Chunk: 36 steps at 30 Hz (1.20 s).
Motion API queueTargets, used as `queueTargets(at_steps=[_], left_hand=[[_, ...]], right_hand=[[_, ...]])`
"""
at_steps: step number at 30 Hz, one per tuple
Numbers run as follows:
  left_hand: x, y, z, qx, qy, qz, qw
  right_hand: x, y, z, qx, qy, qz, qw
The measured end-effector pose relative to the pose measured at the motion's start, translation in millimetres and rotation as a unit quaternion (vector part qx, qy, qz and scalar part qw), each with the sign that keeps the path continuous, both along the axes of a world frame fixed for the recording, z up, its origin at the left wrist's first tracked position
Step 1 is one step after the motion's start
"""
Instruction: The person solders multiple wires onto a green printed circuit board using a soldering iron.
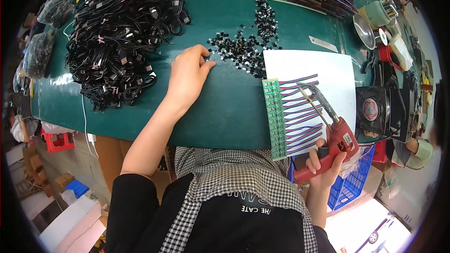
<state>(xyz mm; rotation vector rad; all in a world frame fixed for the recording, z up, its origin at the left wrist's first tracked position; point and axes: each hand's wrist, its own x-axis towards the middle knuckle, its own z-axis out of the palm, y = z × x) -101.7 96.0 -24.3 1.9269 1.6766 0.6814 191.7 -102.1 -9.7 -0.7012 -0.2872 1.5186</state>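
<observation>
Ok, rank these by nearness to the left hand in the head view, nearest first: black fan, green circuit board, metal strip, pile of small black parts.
1. Pile of small black parts: just right of the left hand.
2. Green circuit board: lower right.
3. Metal strip: farther right, above the white sheet.
4. Black fan: far right.

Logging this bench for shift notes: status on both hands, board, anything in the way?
Left hand beside black parts. Right hand gripping red soldering gun. Board at left edge of white sheet. Gun overlaps wires in view.
</observation>
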Motion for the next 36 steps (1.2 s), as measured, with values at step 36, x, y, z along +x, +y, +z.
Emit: queueTargets(at_steps=[36], left_hand=[[68.5,-24.8,0.3,-0.288,-0.421,-0.026,0.86]], right_hand=[[-18.6,11.6,27.6,-0.11,-0.316,0.065,0.94]])
